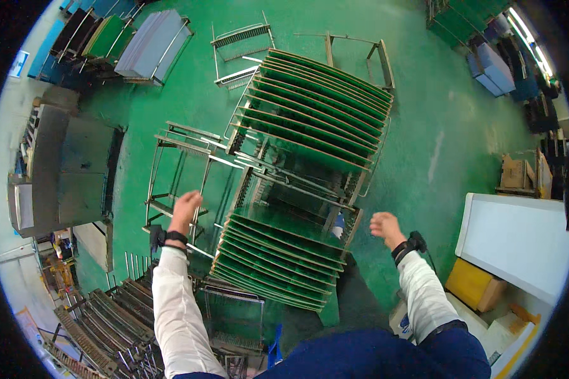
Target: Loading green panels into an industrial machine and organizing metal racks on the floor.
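Note:
My left hand [186,210] is closed in a loose fist, with nothing visible in it. It hovers at the left of a metal rack [241,189], near an unloaded rack frame [180,142]. Beyond the rack's right side, my right hand [385,226] has its fingers curled in, also with nothing visible in it. Between and ahead of the hands, thin green panels stand on edge in slotted racks. A far group of panels [316,104] and a near group of panels [278,259] are separated by a gap with bare slots. Neither hand appears to touch a panel.
Further empty rack frames [243,38] stand ahead on the green floor [423,145]. Stacked slotted racks [101,322] lie at lower left. A grey machine [82,170] stands left; a white-topped table [512,237] and a yellow box [474,284] are at right.

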{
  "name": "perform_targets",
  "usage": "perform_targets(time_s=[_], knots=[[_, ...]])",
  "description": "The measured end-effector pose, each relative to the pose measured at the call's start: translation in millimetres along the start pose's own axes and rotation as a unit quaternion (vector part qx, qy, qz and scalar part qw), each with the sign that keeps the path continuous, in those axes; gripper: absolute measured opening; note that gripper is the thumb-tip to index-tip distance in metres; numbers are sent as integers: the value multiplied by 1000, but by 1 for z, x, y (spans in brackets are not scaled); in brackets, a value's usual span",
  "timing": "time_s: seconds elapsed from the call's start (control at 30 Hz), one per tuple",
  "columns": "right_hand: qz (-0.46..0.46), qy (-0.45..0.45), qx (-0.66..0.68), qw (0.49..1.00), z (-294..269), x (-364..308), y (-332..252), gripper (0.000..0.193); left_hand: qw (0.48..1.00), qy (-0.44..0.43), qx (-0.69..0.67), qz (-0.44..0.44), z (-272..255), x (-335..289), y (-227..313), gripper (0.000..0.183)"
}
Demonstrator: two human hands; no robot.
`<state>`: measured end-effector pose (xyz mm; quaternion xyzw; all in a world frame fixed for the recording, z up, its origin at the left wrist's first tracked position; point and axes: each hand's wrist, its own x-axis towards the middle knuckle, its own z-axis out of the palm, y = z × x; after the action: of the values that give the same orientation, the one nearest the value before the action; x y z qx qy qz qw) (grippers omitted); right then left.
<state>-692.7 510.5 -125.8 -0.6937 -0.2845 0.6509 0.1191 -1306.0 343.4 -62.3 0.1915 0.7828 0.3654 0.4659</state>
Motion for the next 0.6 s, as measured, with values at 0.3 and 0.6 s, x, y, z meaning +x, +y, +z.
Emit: perform_targets(time_s=[0.3, 0.6], knots=[[-115, 129, 77, 982, 27, 104, -123, 40, 994, 77, -71, 22, 99, 105, 105, 54], [-113, 137, 172, 969, 72, 149, -154, 25, 993, 51, -103, -4, 130, 190, 119, 74]])
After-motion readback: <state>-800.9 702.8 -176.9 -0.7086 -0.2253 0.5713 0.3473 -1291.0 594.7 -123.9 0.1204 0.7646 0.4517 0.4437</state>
